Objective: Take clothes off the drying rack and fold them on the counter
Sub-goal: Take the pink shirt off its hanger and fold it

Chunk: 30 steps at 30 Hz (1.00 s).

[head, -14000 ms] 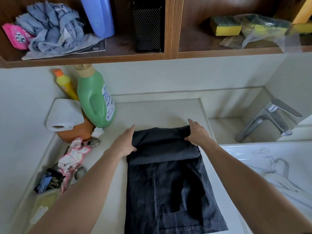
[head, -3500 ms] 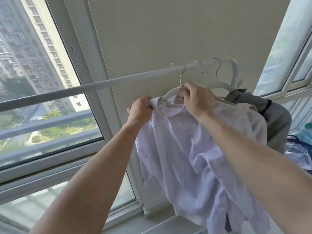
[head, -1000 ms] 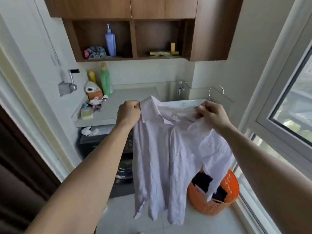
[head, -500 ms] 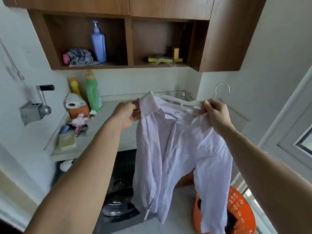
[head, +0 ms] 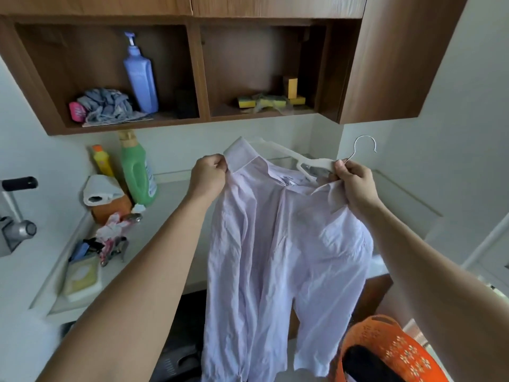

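Note:
A pale lilac collared shirt [head: 278, 260] hangs full length in front of me, over the edge of the white counter [head: 170, 205]. My left hand [head: 208, 176] pinches the shirt at the left end of its collar. My right hand [head: 355, 186] grips the right side of the collar together with a white hanger [head: 305, 162], whose metal hook [head: 363, 146] sticks up above my fingers. The hanger lies tilted behind the collar, its left arm free of the shirt. The drying rack is out of view.
Green [head: 137, 172] and yellow [head: 102, 161] bottles, a paper roll [head: 100, 190] and small clutter [head: 110, 238] fill the counter's left end. An open wall cabinet [head: 192, 70] hangs above. An orange laundry basket [head: 385, 354] stands on the floor at lower right.
I took the shirt with its hanger off the rack and carried it to the counter. Over the last second I have come closer, and the shirt now hangs over the counter's front edge.

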Motion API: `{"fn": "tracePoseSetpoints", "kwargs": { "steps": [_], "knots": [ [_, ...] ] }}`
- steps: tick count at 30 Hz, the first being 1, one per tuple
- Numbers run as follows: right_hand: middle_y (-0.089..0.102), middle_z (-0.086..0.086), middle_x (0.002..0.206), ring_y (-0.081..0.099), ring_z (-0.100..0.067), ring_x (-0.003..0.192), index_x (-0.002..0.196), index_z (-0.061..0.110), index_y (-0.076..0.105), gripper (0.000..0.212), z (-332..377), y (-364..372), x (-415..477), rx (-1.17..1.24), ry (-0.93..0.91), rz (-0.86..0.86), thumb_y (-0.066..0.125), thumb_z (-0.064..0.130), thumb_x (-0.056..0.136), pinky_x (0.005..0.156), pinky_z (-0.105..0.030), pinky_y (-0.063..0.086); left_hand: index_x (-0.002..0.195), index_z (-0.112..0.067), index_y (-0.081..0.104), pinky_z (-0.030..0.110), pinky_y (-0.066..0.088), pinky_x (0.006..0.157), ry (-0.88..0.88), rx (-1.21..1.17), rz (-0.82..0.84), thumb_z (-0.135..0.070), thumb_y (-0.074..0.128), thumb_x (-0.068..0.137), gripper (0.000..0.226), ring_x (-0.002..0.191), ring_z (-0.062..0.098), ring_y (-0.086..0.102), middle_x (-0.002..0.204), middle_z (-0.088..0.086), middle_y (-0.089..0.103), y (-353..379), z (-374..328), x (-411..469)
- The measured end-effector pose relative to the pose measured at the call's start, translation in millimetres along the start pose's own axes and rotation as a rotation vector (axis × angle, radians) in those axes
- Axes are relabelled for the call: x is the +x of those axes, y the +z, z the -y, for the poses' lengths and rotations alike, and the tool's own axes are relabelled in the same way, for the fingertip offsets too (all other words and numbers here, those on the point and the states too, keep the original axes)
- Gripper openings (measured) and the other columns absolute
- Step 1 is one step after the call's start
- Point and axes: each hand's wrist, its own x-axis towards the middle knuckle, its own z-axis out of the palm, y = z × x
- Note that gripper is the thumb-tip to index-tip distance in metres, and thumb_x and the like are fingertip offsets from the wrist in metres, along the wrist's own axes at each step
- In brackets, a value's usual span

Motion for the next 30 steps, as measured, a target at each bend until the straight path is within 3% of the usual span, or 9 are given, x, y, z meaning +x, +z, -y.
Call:
{"fn": "tracePoseSetpoints", "kwargs": {
  "steps": [3,6,11,13,17,20,22,27,30],
  "knots": [
    [0.061,0.005,0.06,0.055,-0.02,0.068,0.067,0.016,0.062,0.03,-9,0,40,0.029,-0.003,-0.034,0.06,0.028,0.094,0.069,-0.034,0.044,0.063,-0.017,0.061,0.036,0.05,0.069,0.059,0.019,0.067,-0.016,0.052,0.097,0.035,0.068,0.021,0.06,0.068,0.006,0.064,18,-5,37],
    [0.057,0.001,0.062,0.051,-0.018,0.067,0.065,0.015,0.06,0.031,-18,2,84,0.026,0.007,-0.071,0.06,0.035,0.09,0.068,-0.035,0.041,0.075,-0.012,0.066,0.037,0.048,0.069,0.06,0.024,0.097,-0.021,0.051,0.099,0.03,0.071,0.022,0.06,0.079,0.013,0.068,41,-16,75],
    [0.055,0.011,0.049,0.05,-0.004,0.047,0.066,0.012,0.054,0.038,-35,2,147,-0.01,0.107,0.102,0.054,0.026,0.102,0.053,-0.02,0.041,0.078,-0.008,0.064,0.03,0.034,0.062,0.106,0.134,0.039,-0.016,0.047,0.102,0.03,0.069,0.017,0.051,0.076,0.01,0.062,67,-23,128],
    [0.055,0.002,0.057,0.05,-0.009,0.052,0.075,0.009,0.056,0.032,-41,5,163,0.015,0.143,0.183,0.055,0.027,0.101,0.055,-0.022,0.041,0.081,-0.002,0.063,0.03,0.032,0.063,0.081,0.134,0.006,-0.015,0.047,0.101,0.029,0.069,0.02,0.049,0.077,0.015,0.061,70,-13,141],
    [0.055,-0.014,0.082,0.052,-0.025,0.079,0.082,0.01,0.063,0.031,-53,23,189,0.081,0.171,0.305,0.065,0.04,0.092,0.076,-0.039,0.041,0.071,0.003,0.048,0.031,0.024,0.063,-0.031,0.055,-0.063,-0.013,0.047,0.098,0.032,0.065,0.018,0.036,0.068,0.012,0.043,73,13,161],
    [0.058,-0.013,0.081,0.059,-0.021,0.075,0.088,0.0,0.061,0.031,-57,44,199,0.131,0.124,0.285,0.059,0.029,0.098,0.074,-0.036,0.045,0.064,-0.008,0.043,0.032,0.018,0.06,-0.058,0.05,-0.077,-0.011,0.047,0.098,0.035,0.063,0.017,0.03,0.065,0.009,0.035,66,25,171],
    [0.059,-0.016,0.084,0.058,-0.024,0.08,0.087,-0.007,0.059,0.044,-60,56,206,0.141,0.088,0.266,0.062,0.036,0.095,0.077,-0.039,0.044,0.058,-0.014,0.04,0.032,0.017,0.058,-0.093,0.075,-0.086,-0.011,0.049,0.098,0.041,0.059,0.018,0.027,0.06,0.005,0.032,61,29,180],
    [0.053,0.002,0.063,0.049,-0.014,0.063,0.068,0.016,0.055,0.033,-50,75,220,0.258,0.097,0.007,0.057,0.034,0.096,0.066,-0.031,0.039,0.056,-0.015,0.035,0.032,0.017,0.057,-0.126,0.239,-0.054,-0.003,0.044,0.09,0.037,0.058,0.019,0.026,0.056,0.001,0.028,50,43,192],
    [0.051,0.002,0.061,0.046,-0.015,0.061,0.069,0.012,0.054,0.036,-42,85,219,0.184,0.047,0.087,0.056,0.031,0.099,0.061,-0.028,0.037,0.062,-0.01,0.043,0.032,0.018,0.057,-0.11,0.257,-0.047,-0.004,0.043,0.092,0.03,0.061,0.019,0.03,0.059,0.001,0.035,38,58,195]
  ]
}}
